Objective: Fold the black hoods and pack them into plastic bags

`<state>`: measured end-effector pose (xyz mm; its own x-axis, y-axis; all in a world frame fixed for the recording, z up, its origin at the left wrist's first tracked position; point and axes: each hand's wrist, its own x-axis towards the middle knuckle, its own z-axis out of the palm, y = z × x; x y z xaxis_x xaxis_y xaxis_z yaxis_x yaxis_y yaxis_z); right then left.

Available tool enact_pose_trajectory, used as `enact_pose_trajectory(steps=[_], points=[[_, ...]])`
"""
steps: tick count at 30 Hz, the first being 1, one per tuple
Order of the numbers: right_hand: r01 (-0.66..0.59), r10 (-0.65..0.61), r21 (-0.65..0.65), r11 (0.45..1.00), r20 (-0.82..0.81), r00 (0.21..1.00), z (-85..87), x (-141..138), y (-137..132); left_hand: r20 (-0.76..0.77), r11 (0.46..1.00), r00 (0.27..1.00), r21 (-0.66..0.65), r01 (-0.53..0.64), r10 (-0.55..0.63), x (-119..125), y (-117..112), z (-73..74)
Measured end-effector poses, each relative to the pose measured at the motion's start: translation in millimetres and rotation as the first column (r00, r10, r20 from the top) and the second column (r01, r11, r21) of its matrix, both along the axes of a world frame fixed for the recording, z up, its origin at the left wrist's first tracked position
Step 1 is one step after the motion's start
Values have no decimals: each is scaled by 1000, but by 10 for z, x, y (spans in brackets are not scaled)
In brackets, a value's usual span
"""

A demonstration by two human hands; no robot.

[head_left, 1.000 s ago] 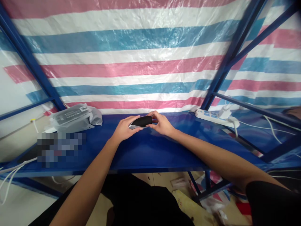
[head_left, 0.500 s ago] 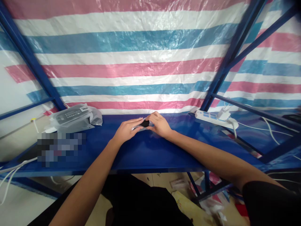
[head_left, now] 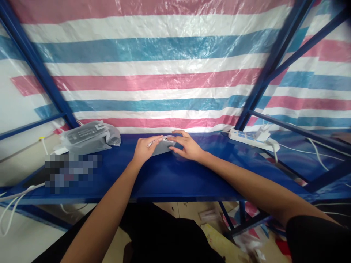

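A small grey, half-see-through plastic bag is held just over the blue tabletop, its upper edge pale and slightly parted. My left hand pinches the bag's left side between thumb and fingers, and a small white bit shows beside that thumb. At the bag's right end, my right hand has its thumb and fingers spread; the fingertips are at the bag's edge, and I cannot tell how firmly they touch it. What lies inside the bag is hidden.
On the left of the blue table lies a larger grey plastic package, with a blurred-out patch in front of it. A white power strip with plugs and cables sits at the right. Blue metal posts and a striped plastic sheet stand behind.
The black thing seen in the bag's opening is now out of sight, and the bag's grey side shows. My right fingers have spread from their grip on the bag.
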<state>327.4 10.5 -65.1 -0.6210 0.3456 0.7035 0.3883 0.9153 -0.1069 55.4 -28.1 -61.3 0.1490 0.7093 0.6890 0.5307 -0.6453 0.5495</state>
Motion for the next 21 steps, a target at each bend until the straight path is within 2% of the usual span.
enact_pose_trajectory(steps=[4, 8, 14, 18, 21], points=[[48, -48, -15, 999, 4, 999, -32, -25, 51, 195, 1000, 981, -17, -7, 10, 40, -27, 30], [83, -83, 3, 997, 1, 997, -13, -26, 51, 272, 995, 962, -86, 46, -21, 45, 22, 25], [68, -67, 65, 996, -21, 998, 48, 56, 58, 193, 973, 978, -199, 115, -77, -42, 136, -10], [40, -38, 68, 997, -33, 999, 65, 129, 107, 146, 916, 978, -351, 194, -152, -104, 213, -112], [57, -56, 55, 997, -21, 998, 71, 152, 103, 150, 907, 979, -378, 188, -140, -110, 265, -190]])
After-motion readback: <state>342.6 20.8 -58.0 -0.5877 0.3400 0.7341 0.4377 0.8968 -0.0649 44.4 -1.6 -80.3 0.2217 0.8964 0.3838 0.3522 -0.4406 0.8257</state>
